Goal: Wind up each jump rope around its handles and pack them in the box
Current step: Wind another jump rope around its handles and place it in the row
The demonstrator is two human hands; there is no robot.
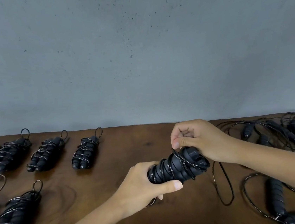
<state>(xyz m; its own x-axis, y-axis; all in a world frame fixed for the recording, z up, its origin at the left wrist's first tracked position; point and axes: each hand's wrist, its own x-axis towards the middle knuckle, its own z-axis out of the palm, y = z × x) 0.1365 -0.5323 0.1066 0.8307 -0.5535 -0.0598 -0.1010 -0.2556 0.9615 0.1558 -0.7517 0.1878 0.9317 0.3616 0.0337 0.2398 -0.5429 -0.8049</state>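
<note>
Jump rope (178, 165) up off the wooden table (128, 147), paired black handles gripped at the lower end by the left hand (144, 184), fingers curled round and thumb laid along the underside. Right hand (197, 139) just above the upper end, thumb and forefinger pinching the thin cord (223, 186), loose loop trailing below that wrist. Wound bundles (82, 152) well left of the fingers, unwound tangle (283, 129) right of them, bare wood between, wall (137, 57) edge close behind.
</note>
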